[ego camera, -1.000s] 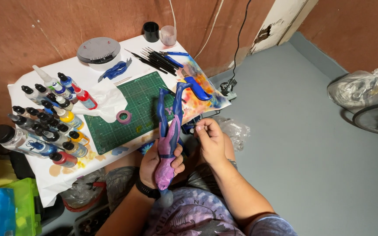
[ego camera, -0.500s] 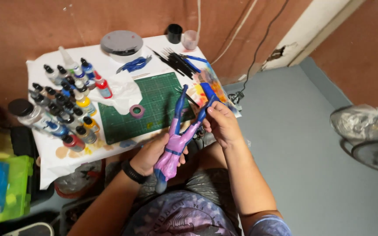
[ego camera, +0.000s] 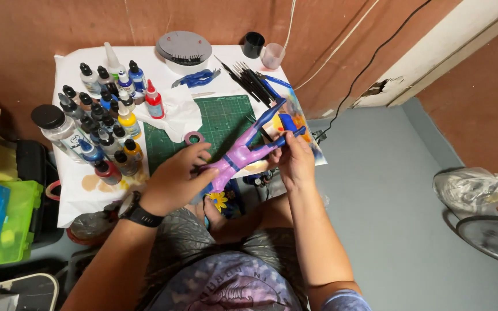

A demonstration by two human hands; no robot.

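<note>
Figure (ego camera: 238, 154) between both hands, above table edge (ego camera: 295, 95)

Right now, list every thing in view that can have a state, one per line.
purple and blue figure: held off the table in both hands
left hand: gripping the figure's purple body
right hand: holding a blue leg
paint bottles: upright, capped
large jar: black lid on
brushes: lying flat
black cup: upright
tape ring: flat on green mat
</note>
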